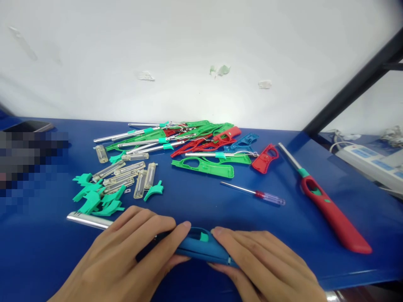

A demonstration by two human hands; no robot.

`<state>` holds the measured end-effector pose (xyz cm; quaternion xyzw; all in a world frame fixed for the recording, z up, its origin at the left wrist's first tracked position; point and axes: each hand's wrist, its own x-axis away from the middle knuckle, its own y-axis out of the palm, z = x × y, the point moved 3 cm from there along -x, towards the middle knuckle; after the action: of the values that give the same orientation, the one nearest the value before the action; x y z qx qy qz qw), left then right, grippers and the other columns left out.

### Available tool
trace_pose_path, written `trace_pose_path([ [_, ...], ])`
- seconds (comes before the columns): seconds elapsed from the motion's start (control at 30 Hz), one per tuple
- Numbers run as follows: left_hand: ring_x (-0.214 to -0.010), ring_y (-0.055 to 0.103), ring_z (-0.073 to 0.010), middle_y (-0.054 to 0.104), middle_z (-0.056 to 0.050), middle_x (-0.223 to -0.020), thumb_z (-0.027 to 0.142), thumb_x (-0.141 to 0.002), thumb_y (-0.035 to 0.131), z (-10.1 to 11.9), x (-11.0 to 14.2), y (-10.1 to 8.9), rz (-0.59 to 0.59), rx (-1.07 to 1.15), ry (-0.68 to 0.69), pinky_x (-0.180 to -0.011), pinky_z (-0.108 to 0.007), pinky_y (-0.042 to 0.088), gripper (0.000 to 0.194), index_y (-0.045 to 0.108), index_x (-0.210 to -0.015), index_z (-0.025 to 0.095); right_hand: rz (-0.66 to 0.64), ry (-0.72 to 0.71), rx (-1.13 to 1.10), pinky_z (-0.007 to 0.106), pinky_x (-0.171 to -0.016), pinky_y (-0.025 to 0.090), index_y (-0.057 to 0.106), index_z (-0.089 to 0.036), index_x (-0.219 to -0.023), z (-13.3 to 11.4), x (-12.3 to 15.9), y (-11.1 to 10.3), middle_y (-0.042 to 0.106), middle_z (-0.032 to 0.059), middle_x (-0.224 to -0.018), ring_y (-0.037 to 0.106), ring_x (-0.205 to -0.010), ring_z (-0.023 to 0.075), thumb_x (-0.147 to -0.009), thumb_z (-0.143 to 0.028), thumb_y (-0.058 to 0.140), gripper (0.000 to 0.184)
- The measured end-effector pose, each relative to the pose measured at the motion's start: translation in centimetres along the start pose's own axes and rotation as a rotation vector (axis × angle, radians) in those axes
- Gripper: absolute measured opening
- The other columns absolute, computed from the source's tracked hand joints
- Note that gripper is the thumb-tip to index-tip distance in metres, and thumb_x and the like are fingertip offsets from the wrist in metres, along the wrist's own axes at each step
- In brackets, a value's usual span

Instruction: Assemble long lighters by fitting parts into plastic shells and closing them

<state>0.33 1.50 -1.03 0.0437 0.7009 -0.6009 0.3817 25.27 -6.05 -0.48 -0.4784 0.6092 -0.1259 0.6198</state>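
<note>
Both hands grip a blue lighter (204, 247) of the long-necked kind, held level near the table's front edge. Its metal tube (88, 220) sticks out to the left beyond my left hand (126, 256). Fingers and thumb of that hand wrap the lighter's front part. My right hand (261, 260) pinches the handle end, thumb below and fingers above. A green trigger piece shows in the opening between the hands. A dark seam runs along the blue casing, so its halves look slightly apart. The far handle end is hidden under my right hand.
Left of centre lie green triggers (91, 201) and clear fuel tanks (119, 174). Behind them is a pile of metal tubes and green casing halves (204, 167). A screwdriver (270, 198) and a whole red lighter (333, 214) lie right. A power strip (371, 161) stands far right.
</note>
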Motion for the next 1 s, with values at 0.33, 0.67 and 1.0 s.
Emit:
trace_pose_path([
  [0.33,-0.100,0.070,-0.0182,0.075,-0.003,-0.112,0.016,-0.118,0.055,0.6,-2.4,-0.5,0.038,0.084,0.016,-0.110,-0.035,0.053,0.027,0.072,-0.138,0.020,0.013,0.024,-0.009,0.025,-0.084,0.069,0.079,-0.020,-0.127,-0.4,0.0,-0.2,0.090,-0.0002,-0.111,0.088,-0.091,0.0172,-0.111,-0.024,0.070,0.018],
  [0.67,-0.099,0.075,-0.0177,0.079,0.000,-0.115,0.026,-0.121,0.052,0.4,-3.4,-0.9,0.024,0.119,-0.050,-0.096,-0.034,0.056,0.017,0.069,-0.121,0.025,0.050,0.146,0.022,0.025,-0.093,0.066,0.075,-0.028,-0.133,-0.4,0.6,0.0,0.089,-0.0059,-0.114,0.086,-0.094,0.0144,-0.112,-0.027,0.069,0.021],
  [1.0,-0.140,0.066,-0.0213,0.071,-0.007,-0.153,-0.004,-0.106,0.055,0.2,-1.8,-1.5,0.051,0.158,0.046,-0.127,-0.043,0.046,0.040,0.075,-0.133,0.017,0.092,0.159,0.033,0.026,-0.092,0.065,0.073,-0.030,-0.132,-0.7,0.7,-0.1,0.089,-0.0076,-0.113,0.086,-0.092,0.0142,-0.114,-0.030,0.067,0.018],
])
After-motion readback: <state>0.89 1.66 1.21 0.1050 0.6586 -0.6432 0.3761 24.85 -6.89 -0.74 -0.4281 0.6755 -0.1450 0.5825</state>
